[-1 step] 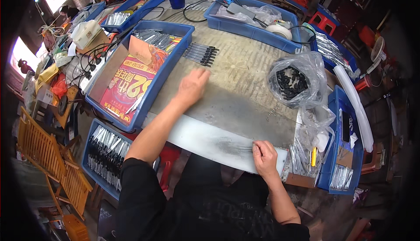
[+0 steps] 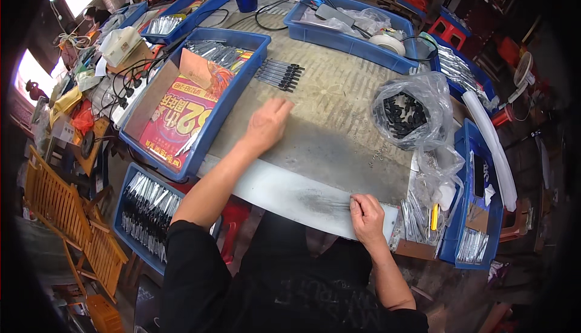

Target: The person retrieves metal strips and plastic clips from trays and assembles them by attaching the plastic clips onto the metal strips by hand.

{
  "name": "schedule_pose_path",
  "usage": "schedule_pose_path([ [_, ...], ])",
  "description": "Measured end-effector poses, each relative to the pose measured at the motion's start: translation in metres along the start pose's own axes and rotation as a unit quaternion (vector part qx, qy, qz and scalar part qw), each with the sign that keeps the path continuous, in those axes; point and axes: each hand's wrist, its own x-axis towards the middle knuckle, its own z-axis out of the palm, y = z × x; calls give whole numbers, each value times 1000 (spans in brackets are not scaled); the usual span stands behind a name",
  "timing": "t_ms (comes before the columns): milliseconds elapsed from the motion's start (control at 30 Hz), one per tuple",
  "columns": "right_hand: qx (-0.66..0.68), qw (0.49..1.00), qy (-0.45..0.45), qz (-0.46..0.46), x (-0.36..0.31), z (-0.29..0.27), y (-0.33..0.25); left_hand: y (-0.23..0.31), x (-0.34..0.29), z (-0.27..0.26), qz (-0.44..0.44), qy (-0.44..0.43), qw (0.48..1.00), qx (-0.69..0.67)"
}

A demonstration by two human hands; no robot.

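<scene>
The left hand (image 2: pixel 269 126) is held low over the bench (image 2: pixel 339 112), its fingers drawn close together and pointed at a row of pens (image 2: pixel 280 75); a small gap is left between fingertips and pens. Whether something thin is pinched there cannot be told. The right hand (image 2: pixel 367 217) is rested, loosely curled, on the white sheet (image 2: pixel 284 192) along the near edge; its inner side is hidden, so it cannot be told if anything is held. The two hands are kept well apart.

The pens are laid side by side, with their black ends toward the right. By judgement, the row is being built or straightened; for the next move, a light fingertip touch at the nearest pen would be called for, so that the others are not disturbed.

To the left of the row, more pens and a red printed packet (image 2: pixel 181 115) are contained in a blue tray (image 2: pixel 233 104). To the right, a clear plastic bag (image 2: pixel 440 100) is stood open, filled with small black parts (image 2: pixel 402 114). At the far side, plastic wrapping and a white roll (image 2: pixel 387 44) are kept in another blue tray (image 2: pixel 339 41). Below the bench at left, a lower tray (image 2: pixel 134 243) is packed with black-and-silver pens.
</scene>
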Motion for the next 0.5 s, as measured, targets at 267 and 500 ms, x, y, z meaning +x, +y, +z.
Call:
schedule_pose_path([
  [267,23,999,-4,24,-2,0,1,-7,-24,-100,-107,22,993,-34],
  [500,22,999,4,23,-3,1,-1,-115,-65,-139,-278,-87,956,34],
])
